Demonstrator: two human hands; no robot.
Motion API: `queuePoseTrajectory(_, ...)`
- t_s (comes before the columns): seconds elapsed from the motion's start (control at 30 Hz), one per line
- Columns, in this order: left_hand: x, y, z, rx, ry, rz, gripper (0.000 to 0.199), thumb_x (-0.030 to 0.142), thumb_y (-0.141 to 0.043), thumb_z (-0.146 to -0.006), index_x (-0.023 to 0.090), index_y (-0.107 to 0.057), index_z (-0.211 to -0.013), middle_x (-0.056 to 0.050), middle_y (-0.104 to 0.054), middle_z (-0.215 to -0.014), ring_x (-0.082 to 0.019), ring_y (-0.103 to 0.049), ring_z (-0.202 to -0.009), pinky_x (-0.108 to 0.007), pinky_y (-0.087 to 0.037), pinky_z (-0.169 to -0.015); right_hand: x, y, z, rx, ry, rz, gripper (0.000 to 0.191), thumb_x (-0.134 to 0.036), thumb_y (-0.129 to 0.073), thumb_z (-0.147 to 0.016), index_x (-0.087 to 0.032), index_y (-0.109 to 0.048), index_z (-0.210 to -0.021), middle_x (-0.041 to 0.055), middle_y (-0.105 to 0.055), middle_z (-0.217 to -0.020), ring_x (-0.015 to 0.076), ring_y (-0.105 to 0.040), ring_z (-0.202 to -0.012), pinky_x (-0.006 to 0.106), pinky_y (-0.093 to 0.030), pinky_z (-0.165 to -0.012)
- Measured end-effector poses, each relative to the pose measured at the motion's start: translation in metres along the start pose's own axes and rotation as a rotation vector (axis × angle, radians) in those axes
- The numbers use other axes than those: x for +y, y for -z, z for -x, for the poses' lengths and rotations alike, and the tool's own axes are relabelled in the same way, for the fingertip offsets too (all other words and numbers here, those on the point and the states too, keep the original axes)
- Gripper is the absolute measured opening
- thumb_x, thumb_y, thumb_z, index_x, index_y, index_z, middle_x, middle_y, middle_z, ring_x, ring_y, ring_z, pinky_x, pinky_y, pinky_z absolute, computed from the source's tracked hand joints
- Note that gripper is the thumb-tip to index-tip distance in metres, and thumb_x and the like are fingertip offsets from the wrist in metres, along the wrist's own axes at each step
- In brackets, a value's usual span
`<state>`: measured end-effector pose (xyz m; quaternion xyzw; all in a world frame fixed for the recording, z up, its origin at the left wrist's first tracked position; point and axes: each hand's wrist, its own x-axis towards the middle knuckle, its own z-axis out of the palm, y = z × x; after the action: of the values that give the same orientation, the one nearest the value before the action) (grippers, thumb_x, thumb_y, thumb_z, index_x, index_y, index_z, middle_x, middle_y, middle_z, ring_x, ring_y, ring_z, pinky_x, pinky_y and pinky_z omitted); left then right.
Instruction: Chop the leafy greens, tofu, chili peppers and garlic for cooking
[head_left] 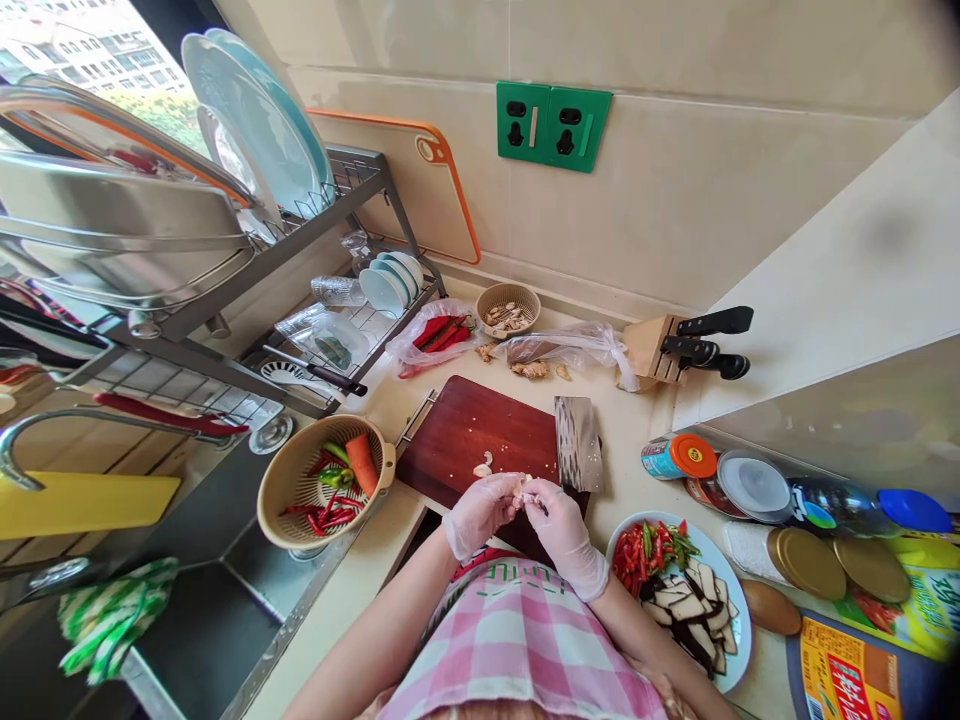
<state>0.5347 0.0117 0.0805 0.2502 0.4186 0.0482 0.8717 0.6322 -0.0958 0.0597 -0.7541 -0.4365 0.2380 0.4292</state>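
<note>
Both hands wear thin clear gloves and meet above the near edge of a dark red cutting board (480, 430). My left hand (486, 512) and my right hand (556, 525) pinch a small pale garlic clove (523, 490) between their fingertips, partly hidden by the fingers. Just beyond my left hand, garlic pieces (482, 469) lie on the board among small crumbs. A cleaver (578, 443) rests flat across the board's right side, with bits stuck on its blade.
A colander (274, 500) of peppers and carrot stands left, beside the sink (202, 620). At right are a plate (739, 625) of cut vegetables, jars and bottles. Behind the board are a small basket (491, 325), bagged chillies (444, 332), ginger (531, 369) and a knife block (651, 347).
</note>
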Motion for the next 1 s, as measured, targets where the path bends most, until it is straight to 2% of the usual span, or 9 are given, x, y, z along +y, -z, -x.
queuePoseTrajectory(0.1, -0.006, 0.005, 0.004, -0.027, -0.021, 0.027, 0.024, 0.027, -0.077, -0.062, 0.013, -0.067, -0.078, 0.001, -0.06, -0.064, -0.005, -0.05, -0.054, -0.017, -0.039, -0.055, -0.002, -0.002, 0.007, -0.061, 0.075, 0.135, 0.022, -0.013, -0.043, -0.081, -0.022, -0.063, -0.088, 0.0036, -0.065, -0.084, 0.0156, -0.06, -0.077, 0.026, -0.045, -0.072)
queuePoseTrajectory(0.2, -0.009, 0.011, 0.009, -0.074, -0.035, 0.025, 0.026, 0.028, -0.079, -0.059, 0.011, -0.066, -0.074, 0.0, -0.06, -0.063, -0.006, -0.051, -0.056, -0.018, -0.04, -0.057, -0.007, -0.007, 0.017, -0.081, 0.077, 0.266, 0.022, -0.011, -0.042, -0.082, -0.022, -0.062, -0.086, 0.0037, -0.064, -0.082, 0.0161, -0.06, -0.075, 0.026, -0.044, -0.069)
queuePoseTrajectory(0.4, -0.012, 0.023, 0.024, -0.157, 0.073, -0.074, 0.024, 0.027, -0.079, -0.06, 0.01, -0.064, -0.067, 0.0, -0.058, -0.06, -0.006, -0.051, -0.053, -0.018, -0.04, -0.055, -0.022, -0.027, 0.042, 0.037, 0.011, 0.351, 0.02, -0.01, -0.043, -0.079, -0.022, -0.059, -0.079, 0.0027, -0.063, -0.076, 0.0155, -0.058, -0.069, 0.024, -0.042, -0.063)
queuePoseTrajectory(0.53, -0.017, 0.037, 0.031, -0.23, 0.155, -0.095, 0.021, 0.025, -0.078, -0.062, 0.01, -0.066, -0.07, -0.003, -0.063, -0.065, -0.006, -0.053, -0.053, -0.018, -0.041, -0.054, -0.032, -0.038, 0.058, 0.121, -0.092, 0.227, 0.019, -0.009, -0.044, -0.075, -0.022, -0.058, -0.077, 0.0023, -0.063, -0.074, 0.0156, -0.058, -0.069, 0.024, -0.043, -0.063)
queuePoseTrajectory(0.6, -0.016, 0.043, 0.036, -0.246, 0.205, -0.083, 0.021, 0.023, -0.077, -0.063, 0.011, -0.068, -0.078, -0.003, -0.065, -0.07, -0.007, -0.055, -0.055, -0.017, -0.042, -0.055, -0.037, -0.042, 0.065, 0.163, -0.179, 0.106, 0.015, -0.014, -0.045, -0.078, -0.022, -0.058, -0.077, 0.0017, -0.064, -0.072, 0.015, -0.058, -0.067, 0.024, -0.044, -0.062)
queuePoseTrajectory(0.7, -0.013, 0.047, 0.047, -0.268, 0.226, -0.078, 0.025, 0.021, -0.077, -0.062, 0.012, -0.069, -0.084, -0.003, -0.065, -0.071, -0.008, -0.057, -0.057, -0.017, -0.044, -0.056, -0.043, -0.048, 0.072, 0.187, -0.359, -0.145, 0.013, -0.028, -0.046, -0.082, -0.021, -0.057, -0.077, -0.0007, -0.06, -0.063, 0.0128, -0.055, -0.053, 0.023, -0.043, -0.053)
queuePoseTrajectory(0.77, -0.011, 0.047, 0.056, -0.281, 0.182, -0.059, 0.026, 0.022, -0.078, -0.062, 0.012, -0.069, -0.085, -0.003, -0.065, -0.07, -0.008, -0.058, -0.059, -0.017, -0.045, -0.057, -0.046, -0.051, 0.075, 0.182, -0.433, -0.328, 0.018, -0.036, -0.047, -0.083, -0.021, -0.055, -0.078, -0.0022, -0.056, -0.057, 0.0117, -0.052, -0.047, 0.022, -0.042, -0.047)
queuePoseTrajectory(0.87, -0.016, 0.048, 0.069, -0.263, 0.084, -0.012, 0.026, 0.023, -0.078, -0.062, 0.011, -0.068, -0.083, -0.003, -0.064, -0.071, -0.009, -0.059, -0.061, -0.018, -0.046, -0.059, -0.047, -0.051, 0.075, 0.125, -0.424, -0.445, 0.025, -0.044, -0.05, -0.082, -0.019, -0.055, -0.079, -0.0019, -0.056, -0.058, 0.0108, -0.051, -0.046, 0.022, -0.042, -0.046)
queuePoseTrajectory(1.0, -0.044, 0.053, 0.088, -0.073, -0.125, 0.112, 0.03, 0.025, -0.08, -0.06, 0.012, -0.066, -0.083, -0.003, -0.065, -0.072, -0.009, -0.059, -0.061, -0.019, -0.046, -0.06, -0.046, -0.043, 0.079, -0.118, -0.273, -0.371, 0.032, -0.048, -0.051, -0.082, -0.018, -0.06, -0.084, 0.0014, -0.061, -0.067, 0.0116, -0.054, -0.052, 0.023, -0.046, -0.051)
